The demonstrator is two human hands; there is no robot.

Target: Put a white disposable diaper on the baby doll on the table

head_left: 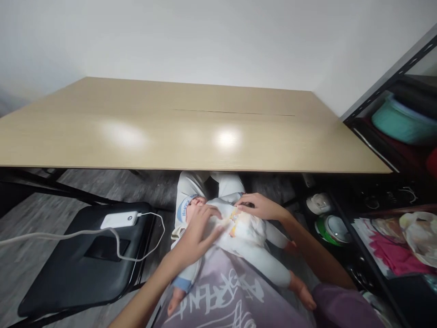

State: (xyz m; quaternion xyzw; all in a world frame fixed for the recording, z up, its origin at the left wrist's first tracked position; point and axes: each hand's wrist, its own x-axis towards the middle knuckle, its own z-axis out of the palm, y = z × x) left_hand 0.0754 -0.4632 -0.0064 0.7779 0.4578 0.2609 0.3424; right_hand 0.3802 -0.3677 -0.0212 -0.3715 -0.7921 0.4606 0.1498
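Note:
A baby doll [246, 237] in a white romper and a blue and white cap lies on my lap, below the near edge of the table. My left hand [200, 228] rests on the doll's chest beside its face, fingers spread and laid flat. My right hand [259, 207] lies on the doll's far side near the shoulder, fingers extended and pressing the white cloth. The doll's bare feet [302, 294] point towards me over my purple shirt [225, 300].
A light wooden table [177, 132] fills the upper middle. To the left stands a black chair [82, 259] carrying a white power bank [119, 220] with a white cable. To the right is a black shelf rack [385, 191] with bowls, bags and a teal tub.

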